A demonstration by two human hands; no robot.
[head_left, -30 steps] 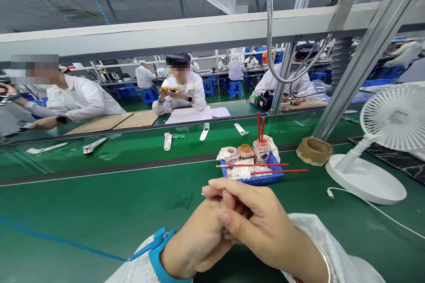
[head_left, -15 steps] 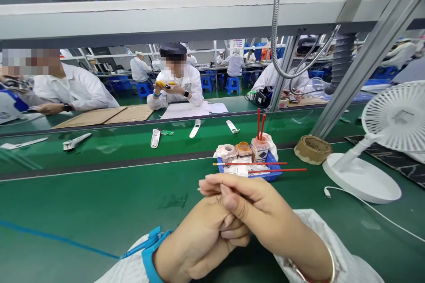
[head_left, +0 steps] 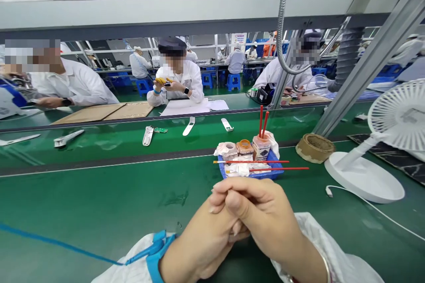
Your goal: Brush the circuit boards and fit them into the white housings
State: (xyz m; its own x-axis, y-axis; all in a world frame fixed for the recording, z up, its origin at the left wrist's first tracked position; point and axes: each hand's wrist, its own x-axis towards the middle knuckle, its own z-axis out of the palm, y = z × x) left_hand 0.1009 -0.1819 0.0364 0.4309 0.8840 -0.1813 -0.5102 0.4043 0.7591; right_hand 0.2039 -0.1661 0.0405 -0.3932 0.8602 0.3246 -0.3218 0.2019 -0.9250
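Observation:
My left hand (head_left: 207, 234) and my right hand (head_left: 265, 216) are clasped together above the green table, in the lower middle of the view. The right one lies over the left, its fingers and thumb closed round the left fingers. Those left fingers are curled and partly hidden. No tool or part shows between the hands. A blue wrist strap (head_left: 154, 258) with a blue cord is on my left wrist. Just beyond my hands stands a blue tray (head_left: 275, 174) with small jars (head_left: 261, 148), crumpled white tissue and red-handled brushes (head_left: 279, 169).
A white fan (head_left: 365, 177) and a roll of brown tape (head_left: 314, 147) stand at the right, near a white cable (head_left: 375, 212). White plastic parts (head_left: 148, 135) lie along the green belt (head_left: 109, 141). Co-workers (head_left: 179, 75) sit across it, beneath a white beam (head_left: 133, 6).
The white parts on the belt have shifted left relative to the tray. My clasped hands have moved slightly right in view, and the right fingers have curled further over the left hand.

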